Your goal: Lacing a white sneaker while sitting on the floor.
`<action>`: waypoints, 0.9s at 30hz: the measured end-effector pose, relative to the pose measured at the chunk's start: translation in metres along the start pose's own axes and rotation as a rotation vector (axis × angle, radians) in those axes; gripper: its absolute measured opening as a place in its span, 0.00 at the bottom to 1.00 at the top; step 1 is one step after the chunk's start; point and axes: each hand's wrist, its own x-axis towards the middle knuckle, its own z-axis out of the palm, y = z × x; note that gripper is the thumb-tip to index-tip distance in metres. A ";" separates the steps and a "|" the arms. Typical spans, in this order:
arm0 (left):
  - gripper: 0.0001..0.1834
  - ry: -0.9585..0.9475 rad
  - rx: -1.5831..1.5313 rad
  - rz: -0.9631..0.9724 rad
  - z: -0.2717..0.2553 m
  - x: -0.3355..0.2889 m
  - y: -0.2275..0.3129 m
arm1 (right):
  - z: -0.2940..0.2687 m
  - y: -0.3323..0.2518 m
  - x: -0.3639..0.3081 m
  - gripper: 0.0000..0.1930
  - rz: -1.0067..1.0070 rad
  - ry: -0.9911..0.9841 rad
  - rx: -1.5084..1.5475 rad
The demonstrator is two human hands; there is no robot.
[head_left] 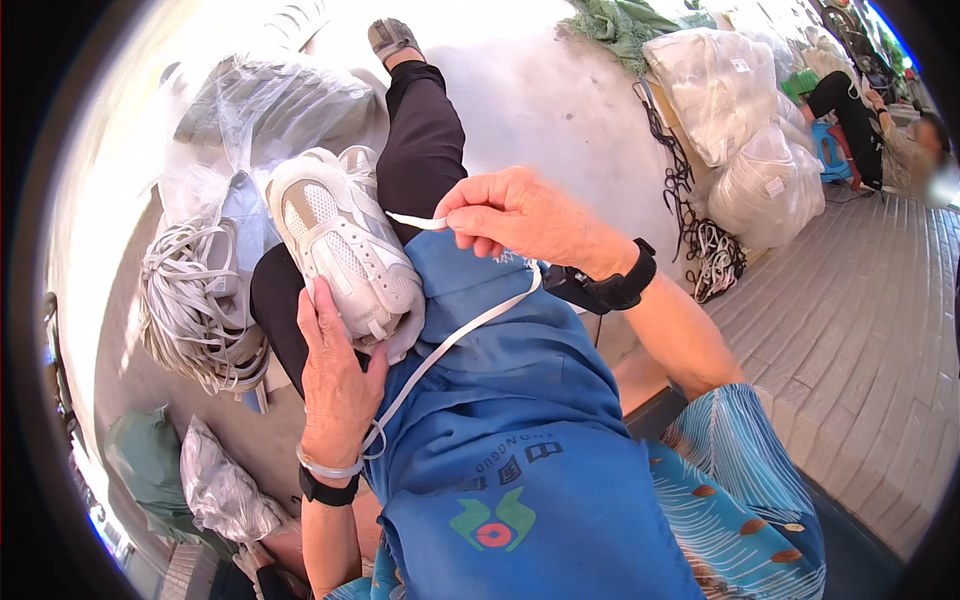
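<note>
Holding shoe point(343, 248) above pale floor point(560, 120)

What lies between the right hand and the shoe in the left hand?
In the head view, white lace reaches from the right hand toward the shoe; behind it are black trousers and a blue apron.

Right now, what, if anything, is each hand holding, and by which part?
The right hand pinches a white lace, perhaps near one end; the left hand holds the pale shoe by its near end.
</note>
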 end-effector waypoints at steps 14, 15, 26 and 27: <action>0.12 -0.166 -0.922 -0.337 -0.011 0.018 0.025 | 0.031 -0.017 -0.024 0.07 -0.289 -0.157 -0.333; 0.12 -0.172 -0.918 -0.341 -0.015 0.016 0.019 | 0.022 -0.016 -0.025 0.08 -0.267 -0.169 -0.480; 0.13 0.069 -1.145 -0.499 -0.031 -0.005 -0.042 | -0.031 0.032 -0.042 0.08 0.125 -0.079 -0.037; 0.13 0.119 -1.149 -0.515 -0.031 -0.005 -0.044 | -0.034 0.036 -0.042 0.08 0.120 -0.039 -0.036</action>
